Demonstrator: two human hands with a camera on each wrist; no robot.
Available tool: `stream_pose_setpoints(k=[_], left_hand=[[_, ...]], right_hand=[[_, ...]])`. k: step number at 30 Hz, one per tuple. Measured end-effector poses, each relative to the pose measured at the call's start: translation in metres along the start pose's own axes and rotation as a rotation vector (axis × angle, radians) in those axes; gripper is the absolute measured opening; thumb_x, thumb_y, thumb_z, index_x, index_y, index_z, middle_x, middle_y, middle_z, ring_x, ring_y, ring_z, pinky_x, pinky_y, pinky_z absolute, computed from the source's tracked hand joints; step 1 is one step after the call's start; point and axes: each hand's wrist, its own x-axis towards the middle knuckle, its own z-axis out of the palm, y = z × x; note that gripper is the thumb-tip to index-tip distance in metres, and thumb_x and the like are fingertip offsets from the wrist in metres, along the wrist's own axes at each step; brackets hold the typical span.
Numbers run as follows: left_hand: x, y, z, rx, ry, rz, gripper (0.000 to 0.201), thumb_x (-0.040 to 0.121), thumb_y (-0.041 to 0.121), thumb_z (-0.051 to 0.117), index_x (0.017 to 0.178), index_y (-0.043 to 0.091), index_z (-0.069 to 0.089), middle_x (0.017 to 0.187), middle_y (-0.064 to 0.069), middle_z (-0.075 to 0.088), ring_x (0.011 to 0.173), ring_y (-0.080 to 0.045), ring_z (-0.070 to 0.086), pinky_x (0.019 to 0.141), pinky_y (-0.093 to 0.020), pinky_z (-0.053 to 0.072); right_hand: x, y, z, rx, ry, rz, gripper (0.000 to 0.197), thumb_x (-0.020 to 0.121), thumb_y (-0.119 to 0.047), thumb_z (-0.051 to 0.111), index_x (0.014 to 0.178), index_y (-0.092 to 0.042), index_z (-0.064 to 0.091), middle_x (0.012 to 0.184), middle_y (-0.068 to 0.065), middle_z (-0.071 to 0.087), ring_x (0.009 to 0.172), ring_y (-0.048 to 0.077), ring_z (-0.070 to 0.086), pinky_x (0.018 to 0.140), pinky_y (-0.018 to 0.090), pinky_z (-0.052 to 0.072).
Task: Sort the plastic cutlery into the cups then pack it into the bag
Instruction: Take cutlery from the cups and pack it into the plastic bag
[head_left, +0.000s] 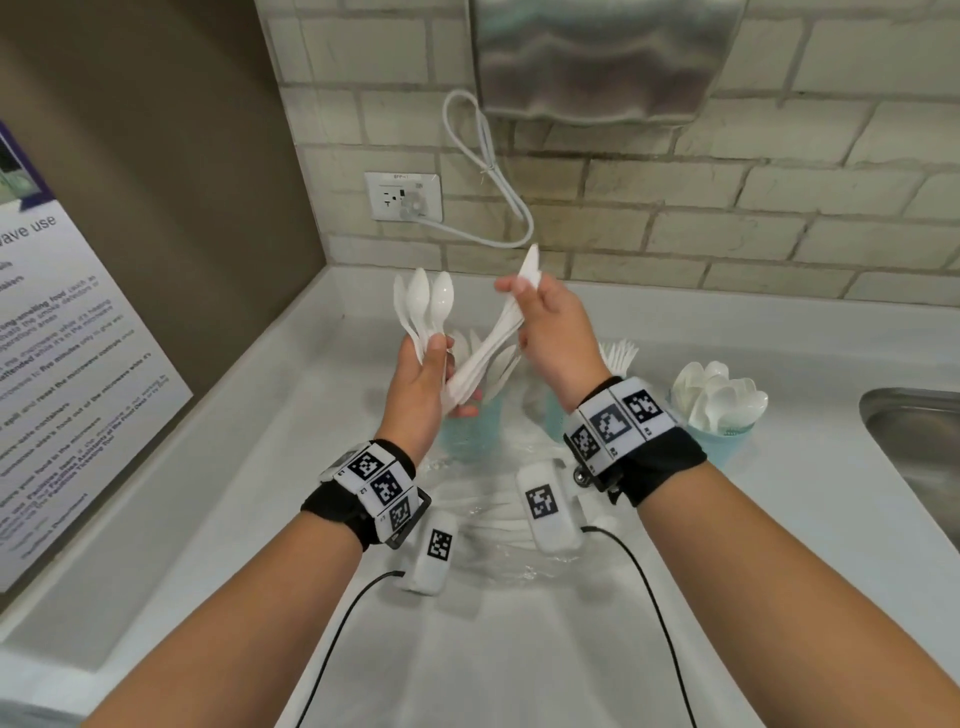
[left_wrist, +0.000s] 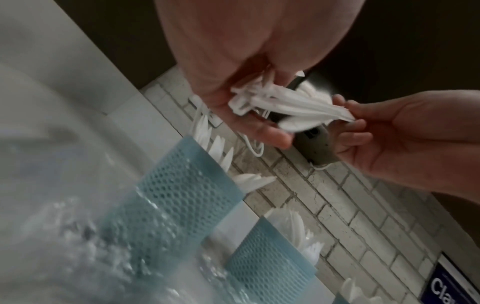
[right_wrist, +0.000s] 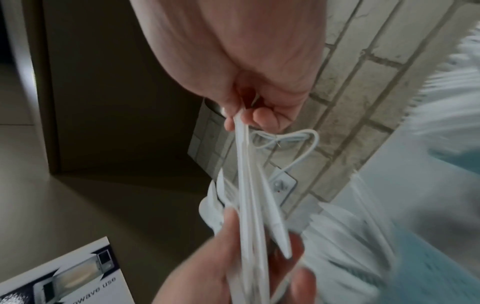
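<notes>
- White countertop (head_left: 249, 467) runs under both forearms, closed by a pale brick wall (head_left: 727, 218) beyond the fingers and a brown side panel with a microwave notice (head_left: 67, 395) off the left hand's outer side.
- Steel sink (head_left: 914, 447) sits past the right wrist's outer side, its rim at the counter's edge; open counter lies nearer the body than the wrists.
- Clear plastic bag (head_left: 498, 525) lies crumpled on the counter directly beneath the wrists.
- Teal mesh cups stand beyond the bag: one cup of spoons (head_left: 719, 400) is just outside the right wrist; the left wrist view shows two more cups (left_wrist: 182, 185) below the hands, cutlery standing in them, which the head view largely hides.
- Left hand (head_left: 423, 384) is raised, fingers curled round a bunch of white spoons (head_left: 431, 306), bowls fanned up past its fingertips.
- Right hand (head_left: 550, 327) pinches the upper end of a bundle of white cutlery (head_left: 488, 353) slanting down into the left palm; the right wrist view shows thumb and fingertips closed on the handles.
</notes>
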Motion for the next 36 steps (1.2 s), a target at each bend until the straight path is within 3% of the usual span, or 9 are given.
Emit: stream_pose_setpoints(k=[4,6,9,13,18,21,24,30,36], left_hand=[[0.008,-0.003,-0.020,0.132,0.117,0.097,0.016,0.104,0.028,0.033,0.102,0.022,0.048,0.079,0.003,0.047,0.068,-0.011,0.052,0.062,-0.022,0.052],[0.007,-0.004,-0.025,0.159,0.128,0.114,0.017,0.103,0.027,0.034,0.103,0.019,0.048,0.074,0.006,0.046,0.062,-0.008,0.047,0.062,-0.018,0.046],[0.005,-0.005,-0.027,0.135,0.099,0.104,0.018,0.103,0.030,0.035,0.095,0.025,0.050,0.069,0.007,0.043,0.054,-0.004,0.041,0.053,-0.019,0.040],[0.002,-0.005,-0.026,-0.020,0.016,-0.005,0.029,0.103,0.040,0.031,0.094,0.022,0.053,0.060,0.008,0.035,0.049,-0.005,0.030,0.044,-0.017,0.027],[0.000,-0.003,-0.014,-0.118,-0.125,-0.088,0.044,0.100,0.051,0.025,0.092,0.019,0.055,0.052,0.008,0.024,0.044,-0.006,0.019,0.040,-0.019,0.016],[-0.003,0.000,0.001,-0.074,-0.177,-0.104,0.042,0.097,0.055,0.030,0.087,0.020,0.050,0.052,0.008,0.021,0.044,-0.007,0.016,0.041,-0.020,0.012],[-0.005,0.001,0.016,-0.040,-0.221,-0.085,0.028,0.099,0.045,0.040,0.086,0.021,0.048,0.054,0.009,0.021,0.046,-0.008,0.015,0.041,-0.020,0.012],[-0.005,-0.007,0.032,-0.017,-0.260,-0.087,0.034,0.100,0.046,0.036,0.106,0.019,0.055,0.059,0.004,0.038,0.045,-0.008,0.025,0.042,-0.022,0.021],[0.002,-0.012,0.038,0.061,-0.158,0.008,0.024,0.101,0.041,0.036,0.102,0.029,0.056,0.074,0.002,0.055,0.044,-0.008,0.032,0.040,-0.020,0.029]], right_hand=[[0.019,-0.006,0.001,-0.108,0.161,-0.140,0.028,0.102,-0.028,0.032,0.100,-0.022,0.060,0.101,0.000,0.045,0.084,0.017,0.050,0.083,0.040,0.048],[0.020,-0.001,0.008,-0.194,0.096,-0.147,0.034,0.102,-0.026,0.031,0.111,-0.013,0.060,0.110,0.003,0.041,0.090,0.017,0.049,0.092,0.041,0.048],[0.017,0.021,0.020,-0.402,-0.098,-0.082,0.034,0.101,-0.025,0.036,0.114,-0.007,0.062,0.114,0.010,0.047,0.096,0.018,0.051,0.092,0.023,0.037],[0.006,0.041,0.024,-0.781,-0.143,-0.068,0.040,0.095,-0.046,0.043,0.116,-0.019,0.063,0.109,0.005,0.059,0.111,0.027,0.048,0.093,0.036,0.032],[-0.005,0.019,0.017,-0.314,-0.067,-0.089,0.030,0.096,-0.026,0.045,0.121,-0.023,0.062,0.114,0.000,0.062,0.114,0.018,0.046,0.098,0.028,0.032],[-0.013,0.007,0.011,0.032,-0.147,0.009,0.031,0.094,-0.013,0.049,0.123,-0.017,0.060,0.099,0.000,0.065,0.084,0.005,0.058,0.078,0.015,0.043],[-0.016,0.006,0.002,0.068,-0.118,0.044,0.034,0.092,-0.018,0.056,0.126,-0.017,0.056,0.086,-0.002,0.062,0.063,-0.001,0.056,0.064,0.012,0.043],[-0.011,0.005,-0.027,0.194,0.079,0.074,0.037,0.090,-0.009,0.059,0.127,-0.008,0.054,0.073,-0.001,0.052,0.052,0.003,0.054,0.052,0.014,0.045],[0.002,-0.003,-0.078,0.067,0.353,-0.092,0.027,0.094,-0.009,0.052,0.118,-0.018,0.058,0.075,-0.005,0.049,0.061,0.013,0.052,0.055,0.020,0.048]])
